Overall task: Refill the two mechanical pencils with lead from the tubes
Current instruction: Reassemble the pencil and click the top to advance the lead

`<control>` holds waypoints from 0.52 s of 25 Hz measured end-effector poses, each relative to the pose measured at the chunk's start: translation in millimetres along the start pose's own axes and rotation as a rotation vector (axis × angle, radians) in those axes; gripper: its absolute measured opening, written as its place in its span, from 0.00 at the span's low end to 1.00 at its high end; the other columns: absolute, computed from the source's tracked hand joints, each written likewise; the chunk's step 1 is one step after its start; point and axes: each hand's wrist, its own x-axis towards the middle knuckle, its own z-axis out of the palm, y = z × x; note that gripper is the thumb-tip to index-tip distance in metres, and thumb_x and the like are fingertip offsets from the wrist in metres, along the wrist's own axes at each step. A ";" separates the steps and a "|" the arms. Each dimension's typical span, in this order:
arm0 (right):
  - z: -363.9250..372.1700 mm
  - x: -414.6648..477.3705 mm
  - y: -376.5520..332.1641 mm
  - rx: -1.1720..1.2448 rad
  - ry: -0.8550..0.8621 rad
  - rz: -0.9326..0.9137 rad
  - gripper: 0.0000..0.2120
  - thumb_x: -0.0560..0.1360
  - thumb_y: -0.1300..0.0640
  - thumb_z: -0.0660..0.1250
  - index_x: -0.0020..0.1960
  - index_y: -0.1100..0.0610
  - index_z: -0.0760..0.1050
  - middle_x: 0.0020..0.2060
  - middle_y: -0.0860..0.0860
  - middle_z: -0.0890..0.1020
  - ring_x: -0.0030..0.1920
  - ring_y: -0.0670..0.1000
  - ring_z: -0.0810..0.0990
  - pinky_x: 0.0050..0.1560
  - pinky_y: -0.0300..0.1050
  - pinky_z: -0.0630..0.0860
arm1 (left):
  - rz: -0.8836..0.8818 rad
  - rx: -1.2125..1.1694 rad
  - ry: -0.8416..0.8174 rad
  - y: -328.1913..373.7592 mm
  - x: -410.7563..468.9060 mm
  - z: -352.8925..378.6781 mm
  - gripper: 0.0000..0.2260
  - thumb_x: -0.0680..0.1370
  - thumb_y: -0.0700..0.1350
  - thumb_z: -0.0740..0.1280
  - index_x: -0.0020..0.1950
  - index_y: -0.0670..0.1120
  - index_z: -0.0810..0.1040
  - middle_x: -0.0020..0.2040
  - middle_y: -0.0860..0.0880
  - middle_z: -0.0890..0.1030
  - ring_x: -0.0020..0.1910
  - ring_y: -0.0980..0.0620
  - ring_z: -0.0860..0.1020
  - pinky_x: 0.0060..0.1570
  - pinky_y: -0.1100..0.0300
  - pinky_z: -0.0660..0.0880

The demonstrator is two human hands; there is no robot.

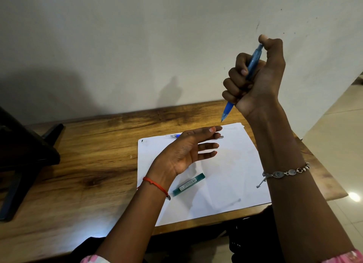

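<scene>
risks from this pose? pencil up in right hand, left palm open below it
1. The blue pencil points tip-down over the open left hand; pressing its top with the thumb could drop lead past the palm onto the paper.
2. The second pencil lies partly hidden behind the left hand, so a sweep might roll it away.

blue pencil (253,64), teal lead tube (189,184), white paper (225,174), brown wood-grain table (88,154).

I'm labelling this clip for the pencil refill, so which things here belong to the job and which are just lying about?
Belongs to the job:
- blue pencil, gripped in the right hand, tip down
- second pencil, on the table behind the open left hand
- green lead tube, on the paper

Just lying about:
- white paper
- wooden table
- dark stand at left
</scene>
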 end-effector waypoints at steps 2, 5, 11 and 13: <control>-0.5 0.4 -0.2 0.010 0.014 -0.002 0.26 0.76 0.43 0.50 0.24 0.56 0.55 0.17 0.47 0.53 0.21 0.48 0.48 0.26 0.36 0.48 | 0.002 -0.008 -0.013 0.2 0.1 -0.2 0.08 0.77 0.45 0.63 0.49 0.50 0.82 0.38 0.56 0.82 0.36 0.57 0.80 0.41 0.63 0.79; -1.4 0.4 0.2 0.017 0.020 -0.020 0.26 0.76 0.41 0.49 0.24 0.56 0.57 0.18 0.47 0.53 0.22 0.48 0.48 0.26 0.38 0.47 | 0.009 -0.021 -0.027 0.7 0.0 0.2 0.08 0.77 0.44 0.62 0.50 0.50 0.81 0.39 0.56 0.82 0.36 0.57 0.79 0.42 0.63 0.79; -5.8 2.4 1.9 0.065 0.033 -0.030 0.25 0.76 0.42 0.49 0.26 0.56 0.56 0.18 0.47 0.54 0.22 0.47 0.48 0.26 0.37 0.48 | 0.031 -0.043 -0.061 3.2 -1.0 1.0 0.11 0.78 0.40 0.60 0.49 0.51 0.81 0.42 0.56 0.84 0.39 0.57 0.81 0.43 0.62 0.80; -7.4 3.2 2.8 0.068 0.027 -0.033 0.27 0.76 0.40 0.49 0.26 0.57 0.58 0.17 0.47 0.54 0.22 0.47 0.49 0.26 0.37 0.48 | 0.039 -0.053 -0.070 4.0 -1.6 0.8 0.12 0.78 0.39 0.60 0.50 0.51 0.81 0.44 0.56 0.84 0.40 0.57 0.82 0.44 0.61 0.80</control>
